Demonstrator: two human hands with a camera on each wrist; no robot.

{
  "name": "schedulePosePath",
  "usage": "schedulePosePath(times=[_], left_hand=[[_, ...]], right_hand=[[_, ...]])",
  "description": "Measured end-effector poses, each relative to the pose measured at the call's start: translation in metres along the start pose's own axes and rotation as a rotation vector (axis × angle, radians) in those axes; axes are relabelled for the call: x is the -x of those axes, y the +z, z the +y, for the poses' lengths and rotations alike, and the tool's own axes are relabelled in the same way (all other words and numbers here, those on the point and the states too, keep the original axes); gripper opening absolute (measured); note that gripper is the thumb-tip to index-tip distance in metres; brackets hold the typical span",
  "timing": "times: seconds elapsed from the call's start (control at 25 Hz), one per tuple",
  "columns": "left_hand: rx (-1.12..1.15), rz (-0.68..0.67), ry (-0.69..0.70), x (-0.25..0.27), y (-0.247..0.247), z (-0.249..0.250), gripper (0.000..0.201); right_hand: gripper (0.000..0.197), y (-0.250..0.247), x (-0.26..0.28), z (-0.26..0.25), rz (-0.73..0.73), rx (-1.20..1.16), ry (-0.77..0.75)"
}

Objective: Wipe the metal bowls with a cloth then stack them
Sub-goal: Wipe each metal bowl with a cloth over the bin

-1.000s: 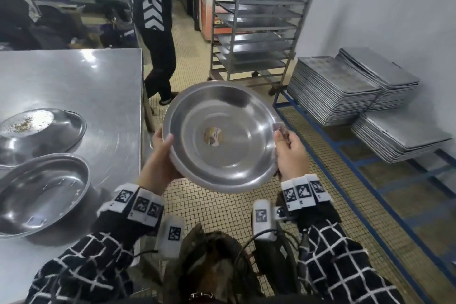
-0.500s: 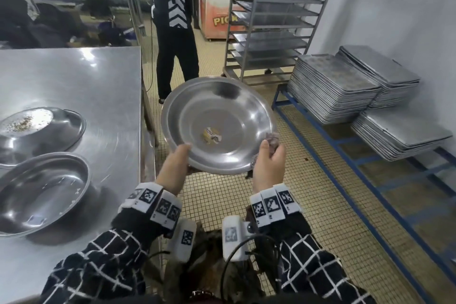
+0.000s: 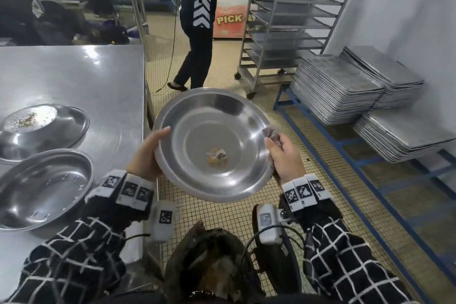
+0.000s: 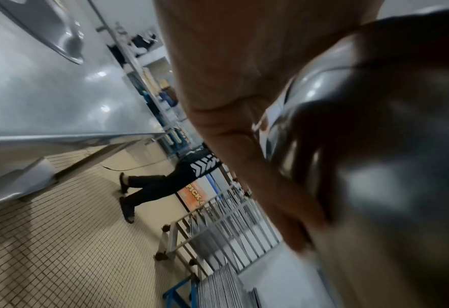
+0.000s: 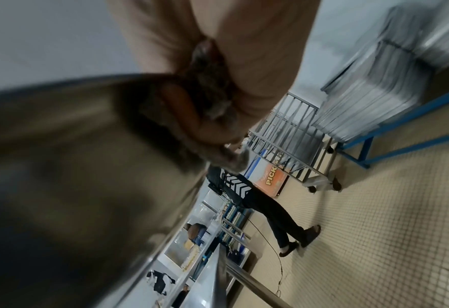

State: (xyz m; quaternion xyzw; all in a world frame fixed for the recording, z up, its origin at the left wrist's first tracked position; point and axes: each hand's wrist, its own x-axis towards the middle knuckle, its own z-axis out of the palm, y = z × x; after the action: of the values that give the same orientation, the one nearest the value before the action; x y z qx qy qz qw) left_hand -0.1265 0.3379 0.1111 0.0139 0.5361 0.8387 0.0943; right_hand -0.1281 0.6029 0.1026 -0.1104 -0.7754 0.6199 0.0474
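Observation:
I hold a wide metal bowl (image 3: 212, 140) in the air over the tiled floor, tilted toward me, with a torn sticker at its centre. My left hand (image 3: 148, 155) grips its left rim, thumb over the edge, fingers under the bowl (image 4: 376, 145). My right hand (image 3: 286, 155) grips a bunched grey-pink cloth (image 3: 271, 134) against the right rim; the cloth (image 5: 210, 100) shows between fingers and the bowl (image 5: 73, 166). Two more bowls lie on the steel table (image 3: 98, 76): a near one (image 3: 42, 185) upright, a far one (image 3: 42, 128) with crumbs on it.
A person in black (image 3: 197, 27) walks on the floor ahead, holding a wheeled tray rack (image 3: 283, 24). Stacks of metal baking trays (image 3: 338, 86) sit on a blue frame at the right by the wall. A cable trails on the floor near the table corner.
The bowl has come lower and nearer to me and tilted more level. My left hand has shifted up the left rim. The person behind has moved right with the rack.

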Motion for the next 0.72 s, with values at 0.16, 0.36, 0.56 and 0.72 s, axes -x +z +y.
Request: schedulePosePath(times=[0.16,0.36,0.56,0.72], left_hand=[[-0.046,0.111,-0.102,0.001,-0.015,0.008,0.027],[-0.140,0.335,-0.014,0.003,-0.013,-0.017,0.027],[-0.205,0.228,-0.090,0.015,-0.006,-0.035,0.019],[-0.239,0.108,-0.132,0.024,-0.019,-0.044,0.018]], right_hand=[[0.018,0.004,-0.003,-0.007,-0.038,0.064,-0.022],[0.018,0.041,0.025,-0.004,0.211,-0.021,0.026],[0.018,0.081,0.049,-0.001,0.351,-0.140,0.084],[0.019,0.097,0.054,0.000,0.392,-0.136,0.093]])
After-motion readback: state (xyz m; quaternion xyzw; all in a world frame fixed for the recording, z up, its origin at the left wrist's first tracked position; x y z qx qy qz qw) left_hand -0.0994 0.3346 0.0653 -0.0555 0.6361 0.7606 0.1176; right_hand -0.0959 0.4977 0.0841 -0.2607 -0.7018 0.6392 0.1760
